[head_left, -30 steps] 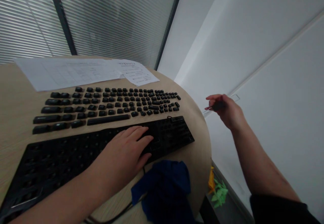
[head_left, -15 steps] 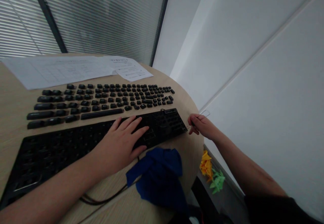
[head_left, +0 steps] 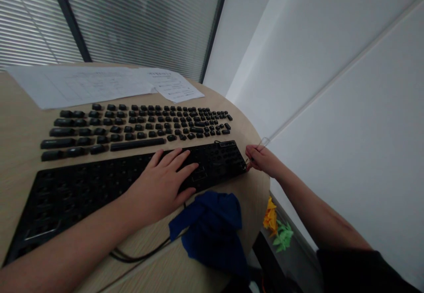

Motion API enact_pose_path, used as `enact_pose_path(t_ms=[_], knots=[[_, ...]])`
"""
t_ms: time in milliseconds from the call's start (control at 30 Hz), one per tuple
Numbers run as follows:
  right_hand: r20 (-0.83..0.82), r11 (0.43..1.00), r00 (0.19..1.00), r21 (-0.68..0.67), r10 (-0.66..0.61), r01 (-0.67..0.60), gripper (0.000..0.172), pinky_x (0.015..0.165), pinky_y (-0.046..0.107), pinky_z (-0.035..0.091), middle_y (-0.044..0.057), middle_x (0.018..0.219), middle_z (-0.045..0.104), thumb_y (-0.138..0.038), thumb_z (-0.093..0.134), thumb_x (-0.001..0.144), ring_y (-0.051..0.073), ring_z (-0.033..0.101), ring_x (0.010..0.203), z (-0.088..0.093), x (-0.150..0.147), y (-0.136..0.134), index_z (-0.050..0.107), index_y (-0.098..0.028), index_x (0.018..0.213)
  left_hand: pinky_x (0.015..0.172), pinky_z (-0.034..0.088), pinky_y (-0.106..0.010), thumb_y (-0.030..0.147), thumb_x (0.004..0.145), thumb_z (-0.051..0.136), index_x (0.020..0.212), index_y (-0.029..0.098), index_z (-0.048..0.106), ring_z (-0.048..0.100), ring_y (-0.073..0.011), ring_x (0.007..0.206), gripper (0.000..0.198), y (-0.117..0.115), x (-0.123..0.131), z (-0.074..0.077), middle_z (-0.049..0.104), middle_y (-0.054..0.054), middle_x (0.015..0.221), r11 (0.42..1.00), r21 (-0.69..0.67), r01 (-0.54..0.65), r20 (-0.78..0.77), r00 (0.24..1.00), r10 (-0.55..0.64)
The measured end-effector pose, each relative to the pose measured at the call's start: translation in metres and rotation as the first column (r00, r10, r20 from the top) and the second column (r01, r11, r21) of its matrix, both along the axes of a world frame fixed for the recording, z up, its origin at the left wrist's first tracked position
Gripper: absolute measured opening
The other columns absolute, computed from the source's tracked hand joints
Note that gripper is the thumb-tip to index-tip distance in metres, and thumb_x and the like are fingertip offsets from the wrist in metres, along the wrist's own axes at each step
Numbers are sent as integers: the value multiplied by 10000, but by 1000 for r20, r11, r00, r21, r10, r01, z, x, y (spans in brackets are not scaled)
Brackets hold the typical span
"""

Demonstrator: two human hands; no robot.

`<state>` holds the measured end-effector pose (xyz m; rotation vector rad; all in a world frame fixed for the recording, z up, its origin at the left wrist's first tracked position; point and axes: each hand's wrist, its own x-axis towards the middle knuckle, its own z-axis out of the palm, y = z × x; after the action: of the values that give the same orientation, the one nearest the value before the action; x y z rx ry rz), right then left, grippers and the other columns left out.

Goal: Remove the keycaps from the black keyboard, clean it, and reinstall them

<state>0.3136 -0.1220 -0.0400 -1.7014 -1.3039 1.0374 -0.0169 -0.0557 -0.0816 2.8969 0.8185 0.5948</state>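
Black plastic keyboard base (head_left: 220,162) lying at a slant across pale wood-grain table (head_left: 256,202), from lower left toward the curved right edge, with key sockets exposed. Left hand (head_left: 162,180): palm down on the upper face of the keyboard base, right of its centre, fingers spread and extended, holding nothing. Right hand (head_left: 263,158): just beyond the right end of the keyboard base, fingers closed around wire keycap puller (head_left: 252,157). One wire loop projecting from behind the grip, toward the white wall (head_left: 347,107); opposite wire end at the near right corner of the keyboard base. Contact at that corner: too small to tell.

Behind the keyboard base, near and roughly parallel: loose black keycaps (head_left: 138,127) in staggered rows, including long space-bar keycap (head_left: 138,144) in the nearest row. Farther back: printed paper sheets (head_left: 96,83), below window blinds (head_left: 139,14). In front of the keyboard base: crumpled blue cloth (head_left: 213,231), with black cable (head_left: 145,256) running between the cloth and the left forearm. Below the table edge, at right: crumpled orange item (head_left: 270,217) beside crumpled green item (head_left: 283,235).
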Motion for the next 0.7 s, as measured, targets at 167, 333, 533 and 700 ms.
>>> enact_pose_path(t_ms=[167, 333, 533, 700], knots=[[105, 999, 993, -5, 52, -52, 489, 461, 244, 425, -66, 508, 465, -658, 615, 862, 100, 430, 437, -8, -1, -5, 454, -240, 666, 1220, 260, -660, 407, 907, 666, 1380, 221, 680, 436, -423, 1482, 508, -2, 2, 3, 541, -187, 1558, 1000, -17, -10, -35, 999, 9], [167, 982, 982, 182, -89, 58, 569, 428, 242, 274, -40, 513, 466, -741, 502, 917, 101, 366, 452, -29, -2, -29, 495, -231, 667, 1224, 249, -642, 431, 911, 669, 1398, 227, 667, 424, -413, 1489, 527, -1, 2, 2, 528, -183, 1569, 1000, -3, -17, -62, 998, 16], [27, 957, 985, 244, -170, 158, 601, 400, 228, 238, -23, 522, 504, -796, 561, 854, 94, 366, 440, -33, -4, -34, 462, -240, 650, 1219, 261, -630, 461, 910, 665, 1389, 252, 680, 445, -406, 1476, 523, 0, 2, 4, 529, -166, 1574, 999, -19, -26, -83, 996, 24], [-162, 949, 958, 176, -235, 262, 595, 353, 195, 214, -41, 463, 493, -778, 647, 794, 76, 347, 381, -28, -3, -25, 428, -244, 647, 1217, 281, -617, 480, 887, 703, 1381, 292, 691, 452, -391, 1476, 529, 0, 3, 9, 532, -145, 1579, 998, -40, -50, -107, 993, 45]])
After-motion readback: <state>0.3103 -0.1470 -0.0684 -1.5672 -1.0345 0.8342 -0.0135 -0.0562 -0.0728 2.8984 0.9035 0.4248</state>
